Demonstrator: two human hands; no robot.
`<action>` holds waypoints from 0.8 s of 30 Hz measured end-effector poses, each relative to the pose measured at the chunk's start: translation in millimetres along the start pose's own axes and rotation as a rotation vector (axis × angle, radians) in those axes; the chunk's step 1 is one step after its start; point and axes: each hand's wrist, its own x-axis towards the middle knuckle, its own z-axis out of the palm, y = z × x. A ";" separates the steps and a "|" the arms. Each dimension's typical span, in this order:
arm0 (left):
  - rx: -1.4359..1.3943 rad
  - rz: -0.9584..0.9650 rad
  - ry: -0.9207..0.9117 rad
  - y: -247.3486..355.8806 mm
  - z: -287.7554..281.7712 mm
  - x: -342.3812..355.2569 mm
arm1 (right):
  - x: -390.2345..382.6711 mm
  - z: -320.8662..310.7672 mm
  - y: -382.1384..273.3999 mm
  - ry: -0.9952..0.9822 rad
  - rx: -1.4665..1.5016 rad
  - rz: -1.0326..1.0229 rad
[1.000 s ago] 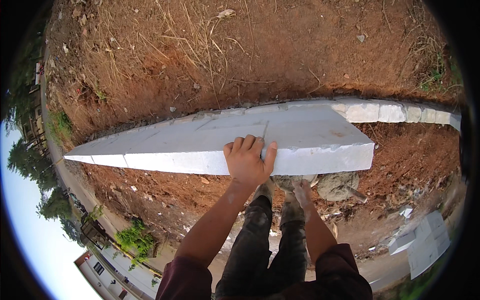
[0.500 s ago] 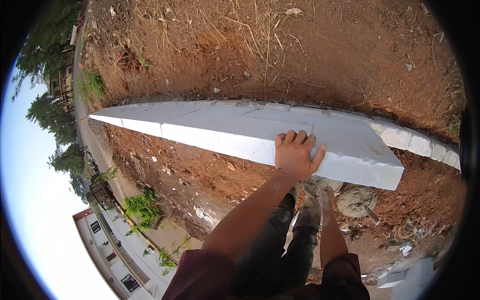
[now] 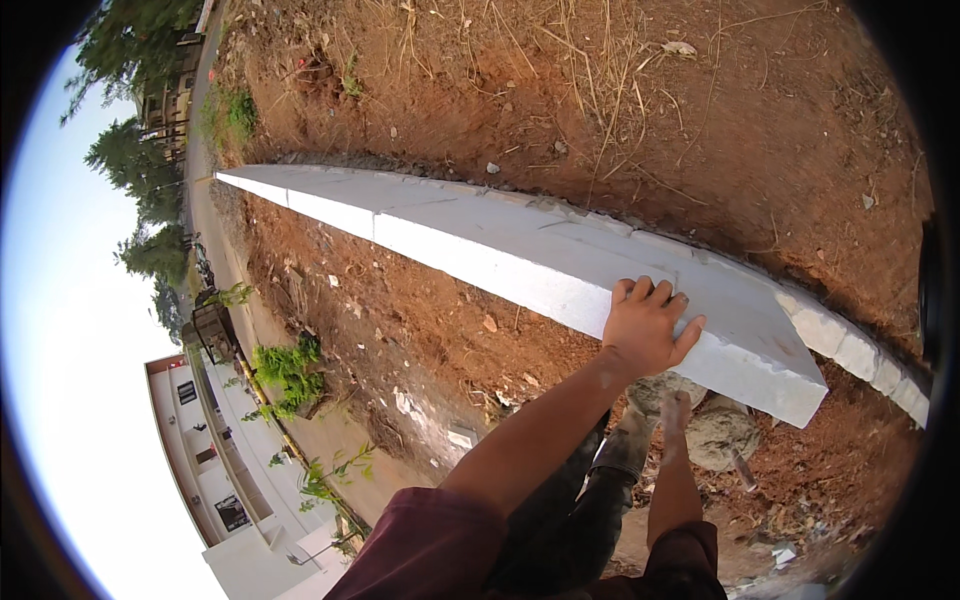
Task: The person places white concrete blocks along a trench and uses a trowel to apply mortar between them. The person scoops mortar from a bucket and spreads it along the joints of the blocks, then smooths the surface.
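Note:
A long wall of pale grey-white blocks [image 3: 470, 230] runs from the far left to the lower right. My left hand [image 3: 648, 325] grips the near top edge of its end block, fingers bent over the surface. Below that edge my right hand [image 3: 676, 412] is curled beside grey wet mortar [image 3: 662, 390]; whatever it holds is hidden. A second grey mortar heap [image 3: 722, 432] lies to its right, with a short handle [image 3: 742, 470] sticking out. My boots [image 3: 628, 445] stand under the block edge.
Rough white masonry [image 3: 880, 365] continues along the trench at right. Red soil [image 3: 760, 130] with dry straw lies beyond. At left are a road [image 3: 208, 240], trees [image 3: 150, 180], leafy plants [image 3: 285, 380] and a white building [image 3: 215, 470].
The view has turned, so the wall slants more steeply and more building and sky show. My left hand stays on the block edge, my right hand low by the mortar.

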 end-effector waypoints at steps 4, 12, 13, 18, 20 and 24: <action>-0.025 0.026 0.001 6.7 0.6 9.7 | 51.2 -1.7 46.7 0.111 -0.114 -0.118; -0.005 0.068 0.014 18.0 10.4 15.5 | 42.0 -21.9 41.1 0.168 -0.221 -0.051; 0.035 0.050 -0.031 6.2 12.9 7.8 | 22.8 -15.7 23.4 0.136 -0.202 -0.016; 0.137 0.088 -0.025 6.4 12.6 8.0 | -7.3 -37.8 -7.5 0.115 -0.043 -0.037; 0.166 0.108 -0.014 3.8 9.3 8.2 | -14.4 -34.4 -12.1 0.115 -0.004 -0.052; 0.117 0.115 -0.069 31.5 21.2 9.1 | 8.6 -38.2 85.6 0.313 0.020 -0.136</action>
